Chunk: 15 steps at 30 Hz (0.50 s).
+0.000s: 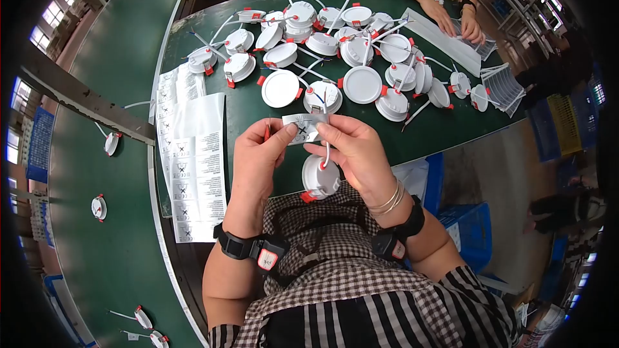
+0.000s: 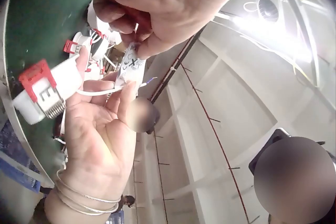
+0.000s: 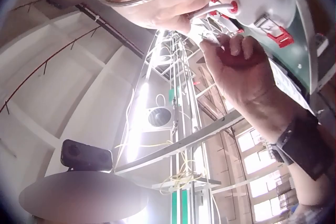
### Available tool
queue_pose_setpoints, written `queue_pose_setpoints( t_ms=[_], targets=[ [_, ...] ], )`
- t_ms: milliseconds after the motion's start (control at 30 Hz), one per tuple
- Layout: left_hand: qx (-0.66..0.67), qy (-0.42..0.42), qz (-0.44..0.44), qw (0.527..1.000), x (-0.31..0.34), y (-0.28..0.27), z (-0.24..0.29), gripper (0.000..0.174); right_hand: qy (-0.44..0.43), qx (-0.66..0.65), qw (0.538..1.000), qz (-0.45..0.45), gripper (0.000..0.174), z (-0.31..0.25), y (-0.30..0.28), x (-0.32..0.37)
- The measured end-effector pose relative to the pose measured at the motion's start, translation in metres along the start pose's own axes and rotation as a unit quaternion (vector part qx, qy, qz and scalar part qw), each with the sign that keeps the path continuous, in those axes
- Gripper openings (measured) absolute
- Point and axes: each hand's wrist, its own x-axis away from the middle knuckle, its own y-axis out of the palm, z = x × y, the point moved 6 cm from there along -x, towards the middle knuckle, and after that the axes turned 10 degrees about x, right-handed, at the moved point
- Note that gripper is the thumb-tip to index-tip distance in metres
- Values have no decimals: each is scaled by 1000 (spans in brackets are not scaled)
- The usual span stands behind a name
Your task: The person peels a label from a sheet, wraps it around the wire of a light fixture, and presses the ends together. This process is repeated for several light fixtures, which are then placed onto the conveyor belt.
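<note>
White downlights (image 1: 335, 58) crowd the far edge of the bench (image 1: 245, 122). Label sheets (image 1: 193, 167) lie along its left edge, and a blue crate (image 1: 467, 225) sits off its near-right corner.

White downlights (image 1: 363, 84) and loose wires crowd the far half of the green table (image 1: 245, 116), with no lane through them. Label sheets (image 1: 193, 161) cover the left edge, and another person's hands (image 1: 440, 16) fill the far right corner. Bare green lies along the near edge, right of the left hand (image 1: 258, 154) and right hand (image 1: 354, 151), which pinch a label (image 1: 303, 127).
</note>
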Motion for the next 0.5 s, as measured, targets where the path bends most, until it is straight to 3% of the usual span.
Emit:
queue_pose_setpoints(
  t_ms=[367,500],
  targets=[
    [-86,73,37,993,7,-6,9,12,-42,64,997,23,21,4,4,-4],
    [-43,57,64,995,1,-25,12,16,-28,81,996,26,21,6,-2,-10]
  ],
)
